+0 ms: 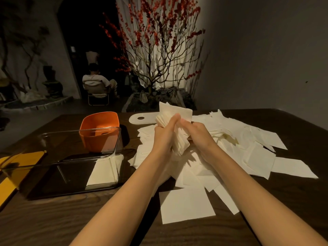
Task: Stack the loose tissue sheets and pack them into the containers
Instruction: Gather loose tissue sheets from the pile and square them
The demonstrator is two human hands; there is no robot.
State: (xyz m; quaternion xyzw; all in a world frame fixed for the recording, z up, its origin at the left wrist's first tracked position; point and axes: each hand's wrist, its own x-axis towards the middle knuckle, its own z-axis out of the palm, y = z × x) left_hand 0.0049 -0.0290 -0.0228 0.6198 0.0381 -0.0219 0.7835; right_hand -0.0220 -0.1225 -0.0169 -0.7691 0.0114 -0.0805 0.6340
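A thick bundle of white tissue sheets (pixel 174 114) stands on edge between my two hands, above a wide heap of loose sheets (pixel 248 150) on the dark wooden table. My left hand (pixel 164 134) grips the bundle from the left and my right hand (pixel 197 134) grips it from the right. Left of them stands a clear rectangular container (pixel 113 139) with a few sheets lying flat in its right end (pixel 103 172). Behind it sits an orange container (pixel 99 121), with no tissue visible inside.
A white oval lid with a round hole (pixel 142 118) lies behind the heap. A yellow lid (pixel 19 164) rests at the table's left edge. One single sheet (pixel 186 204) lies near the front. A potted branch arrangement and a seated person are beyond the table.
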